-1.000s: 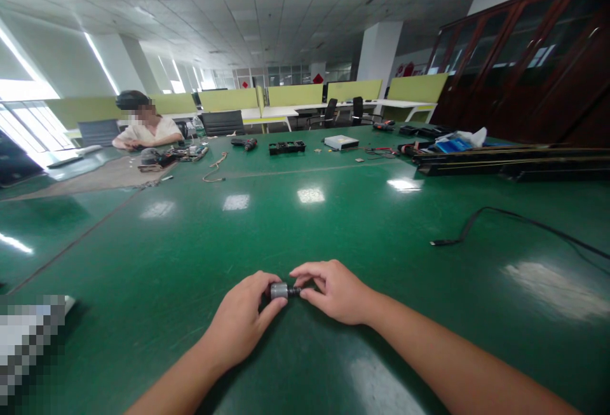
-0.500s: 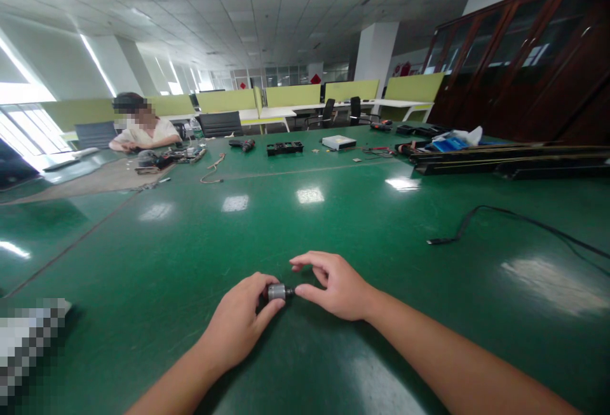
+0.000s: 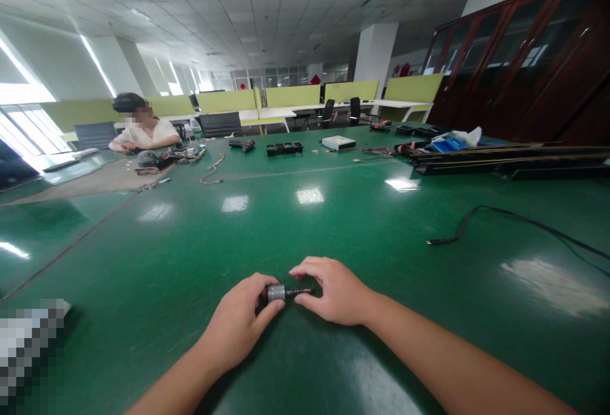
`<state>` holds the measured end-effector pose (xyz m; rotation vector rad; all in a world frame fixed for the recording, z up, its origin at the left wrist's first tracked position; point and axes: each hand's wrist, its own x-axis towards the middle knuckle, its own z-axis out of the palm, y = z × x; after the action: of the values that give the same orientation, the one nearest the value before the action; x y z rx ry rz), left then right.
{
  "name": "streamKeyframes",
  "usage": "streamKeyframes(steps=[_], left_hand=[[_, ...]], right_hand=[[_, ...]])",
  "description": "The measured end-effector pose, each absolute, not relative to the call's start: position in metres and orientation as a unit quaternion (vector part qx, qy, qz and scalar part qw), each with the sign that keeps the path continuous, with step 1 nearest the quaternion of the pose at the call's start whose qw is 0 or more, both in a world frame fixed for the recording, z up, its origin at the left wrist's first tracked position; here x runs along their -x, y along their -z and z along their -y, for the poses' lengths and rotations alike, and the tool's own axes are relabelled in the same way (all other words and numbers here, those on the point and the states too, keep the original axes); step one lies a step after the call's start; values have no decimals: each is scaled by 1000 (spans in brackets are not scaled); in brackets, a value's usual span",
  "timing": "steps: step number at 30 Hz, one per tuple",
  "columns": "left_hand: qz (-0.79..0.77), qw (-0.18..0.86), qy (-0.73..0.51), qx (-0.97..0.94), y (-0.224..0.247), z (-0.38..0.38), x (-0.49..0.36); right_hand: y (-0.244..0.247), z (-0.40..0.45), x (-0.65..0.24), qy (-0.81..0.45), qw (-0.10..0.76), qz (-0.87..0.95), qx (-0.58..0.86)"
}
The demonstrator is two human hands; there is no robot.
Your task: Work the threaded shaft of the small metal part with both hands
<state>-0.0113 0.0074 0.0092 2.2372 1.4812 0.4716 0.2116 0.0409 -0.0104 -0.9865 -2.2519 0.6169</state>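
Note:
My left hand (image 3: 241,313) is closed around a small grey metal cylinder (image 3: 276,292), thumb on the near side and fingers on the far side. A dark ridged stem with a thin rod (image 3: 298,292) sticks out of the cylinder to the right. My right hand (image 3: 331,291) is curved around the rod with its thumb and fingers apart. The rod lies in the gap between them, and whether the thumb touches it I cannot tell. Both hands are low over the green tabletop (image 3: 286,231), and my left fingers partly hide the cylinder's left end.
A black cable (image 3: 464,224) lies at the right. Along the far side are a power drill (image 3: 243,145), a black slotted part (image 3: 284,149), a white box (image 3: 338,142) and long dark rails (image 3: 476,162). A person (image 3: 147,132) sits at the far left. A pixelated object (image 3: 28,345) is at the near left.
My right hand has drawn slightly down and its fingers have come away from the stem's end. More of the stem and the thin rod now shows. My left hand holds still.

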Motion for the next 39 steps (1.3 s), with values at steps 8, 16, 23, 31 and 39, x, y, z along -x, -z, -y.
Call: streamKeyframes(steps=[8,16,23,31,39], left_hand=[[-538,213,-174,-797,-10,-6,10],[-538,218,-180,-794,-11,-6,10],[-526,212,-187,-802,-12,-6,9],[-523,211,-188,-804,-12,-7,9],[-515,213,-181,-811,-10,-8,12]], right_hand=[[10,-41,-211,-210,260,862,380],[11,-42,-211,-208,250,871,367],[11,-42,-211,-211,248,872,365],[12,-41,-211,-220,276,863,362],[-80,-14,-244,-199,621,703,283]])
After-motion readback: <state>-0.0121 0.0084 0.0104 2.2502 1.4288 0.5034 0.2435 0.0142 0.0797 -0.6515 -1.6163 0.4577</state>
